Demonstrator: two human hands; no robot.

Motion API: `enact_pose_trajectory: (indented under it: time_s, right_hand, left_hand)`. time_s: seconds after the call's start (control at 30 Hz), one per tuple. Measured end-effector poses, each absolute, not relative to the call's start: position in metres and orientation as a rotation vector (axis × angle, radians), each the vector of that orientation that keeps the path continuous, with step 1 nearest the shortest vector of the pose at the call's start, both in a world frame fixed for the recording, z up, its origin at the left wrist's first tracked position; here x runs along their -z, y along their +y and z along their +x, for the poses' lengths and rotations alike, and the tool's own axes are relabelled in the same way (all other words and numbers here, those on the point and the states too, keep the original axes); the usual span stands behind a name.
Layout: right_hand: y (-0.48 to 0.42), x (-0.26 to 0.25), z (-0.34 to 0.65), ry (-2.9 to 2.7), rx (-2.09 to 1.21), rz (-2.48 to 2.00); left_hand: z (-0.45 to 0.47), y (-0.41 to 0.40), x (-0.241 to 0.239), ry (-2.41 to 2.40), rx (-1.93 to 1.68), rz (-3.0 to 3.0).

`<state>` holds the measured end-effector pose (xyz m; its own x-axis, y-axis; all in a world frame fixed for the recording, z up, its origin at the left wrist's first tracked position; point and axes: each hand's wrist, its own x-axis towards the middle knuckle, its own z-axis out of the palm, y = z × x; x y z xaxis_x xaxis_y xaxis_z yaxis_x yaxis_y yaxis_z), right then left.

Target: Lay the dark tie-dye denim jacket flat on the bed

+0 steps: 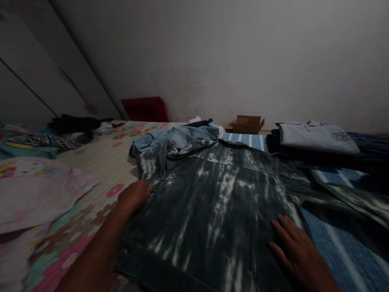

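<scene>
My left hand curled at the left edge of the bleached denim jacket, grip seemingly pinching its fabric (hard to tell in the dimness); my right hand lay flat and open on it; jacket spread on the bed, folded clothes beyond

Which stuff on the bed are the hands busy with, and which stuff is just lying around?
In hand:
- bleached denim jacket, spread flat
- left hand at its edge
- right hand flat on it

Lying about:
- folded grey shirt on a dark pile
- cardboard box
- red thing by the wall
- light blue garment
- striped cloth
</scene>
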<state>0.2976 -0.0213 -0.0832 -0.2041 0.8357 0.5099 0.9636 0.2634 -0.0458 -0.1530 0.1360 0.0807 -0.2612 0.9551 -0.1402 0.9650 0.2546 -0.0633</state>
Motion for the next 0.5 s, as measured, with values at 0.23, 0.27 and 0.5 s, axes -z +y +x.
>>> enact_pose_trajectory:
  time_s: [0.23,0.27,0.5]
  right_hand:
    - [-0.022,0.085,0.298,-2.098,0.383,-1.618]
    - [-0.021,0.085,0.298,-2.095,0.384,-1.62]
    - [-0.021,0.085,0.297,-2.071,0.368,-1.612]
  left_hand:
    - [-0.178,0.136,-0.064,2.238,-0.067,1.734]
    - [-0.179,0.135,-0.063,2.225,-0.095,1.713]
    - [-0.177,0.129,-0.057,2.038,-0.611,1.357]
